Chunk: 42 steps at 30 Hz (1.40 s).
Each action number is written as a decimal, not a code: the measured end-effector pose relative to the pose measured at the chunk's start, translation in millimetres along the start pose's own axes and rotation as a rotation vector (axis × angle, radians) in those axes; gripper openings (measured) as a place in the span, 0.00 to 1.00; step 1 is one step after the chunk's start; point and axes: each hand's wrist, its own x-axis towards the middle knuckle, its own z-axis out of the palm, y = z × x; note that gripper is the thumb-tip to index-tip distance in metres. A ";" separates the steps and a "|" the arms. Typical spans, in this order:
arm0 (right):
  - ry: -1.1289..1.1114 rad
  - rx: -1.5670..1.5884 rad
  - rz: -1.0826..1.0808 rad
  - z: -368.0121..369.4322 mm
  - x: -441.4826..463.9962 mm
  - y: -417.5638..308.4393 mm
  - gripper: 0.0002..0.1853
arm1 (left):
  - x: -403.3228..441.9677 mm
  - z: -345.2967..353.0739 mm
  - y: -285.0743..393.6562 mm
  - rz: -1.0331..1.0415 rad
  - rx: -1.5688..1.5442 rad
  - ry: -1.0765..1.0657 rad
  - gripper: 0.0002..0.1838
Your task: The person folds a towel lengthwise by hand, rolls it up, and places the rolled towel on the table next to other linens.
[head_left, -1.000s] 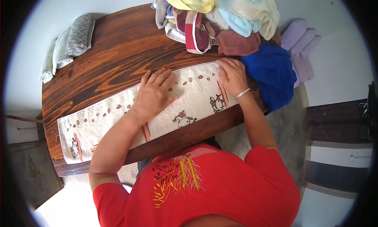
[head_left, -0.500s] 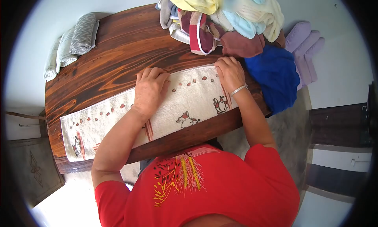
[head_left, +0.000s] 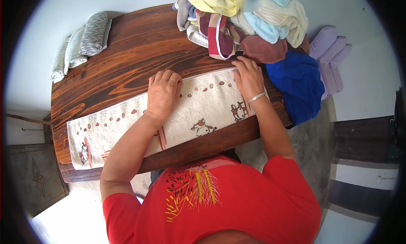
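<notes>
1. Fingers of the left hand point(head_left: 163, 96) are bent and close together, tips hidden at the far edge of a cream, looped-pile towel strip point(head_left: 189, 134); whether they pinch it cannot be told.
2. Fingers of the right hand point(head_left: 251, 78) are slightly parted and curved near the strip's right end, one reaching past its far edge; a grip cannot be made out. One pale, smooth bracelet point(head_left: 256, 97) rings that wrist.
3. The strip, a long flat rectangle, lies along the worktop's near edge, its left end close to the near left corner. Three printed cow figures show, with three red-brown striped bands and a row of brown spots.
4. The worktop point(head_left: 131, 49) is dark red-brown wood, glossy, boldly grained, its far edge curved.
5. Three rolled grey-and-white cloths point(head_left: 94, 34) sit side by side at the far left edge, one zigzag-patterned.
6. One heap of soft, crumpled multicoloured cloths point(head_left: 264, 49) fills the far right corner; its overlapping pieces cannot be counted.
7. One deep-blue, rumpled cloth point(head_left: 296, 85) drapes over the right edge, just beside the right hand.
</notes>
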 end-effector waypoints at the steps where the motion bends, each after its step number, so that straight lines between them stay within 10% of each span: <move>1: 0.029 0.005 -0.015 -7.4 -1.0 -10.2 0.16 | 0.1 -0.4 0.1 0.001 0.005 0.003 0.03; 9: -0.299 0.213 -0.233 3.5 -40.7 -66.7 0.35 | -0.1 -0.9 1.8 -0.025 -0.023 -0.004 0.03; 20: -0.312 -0.032 0.124 -9.9 -54.8 25.7 0.37 | 4.2 -17.5 6.5 0.189 -0.079 0.111 0.05; 27: -0.329 0.085 -0.172 -6.2 -20.1 -52.8 0.33 | -17.9 -4.6 33.5 0.359 -0.105 -0.330 0.40; 42: -0.380 0.127 -0.202 13.3 -16.2 -47.2 0.37 | -88.1 -84.9 -20.5 0.023 0.124 -0.472 0.44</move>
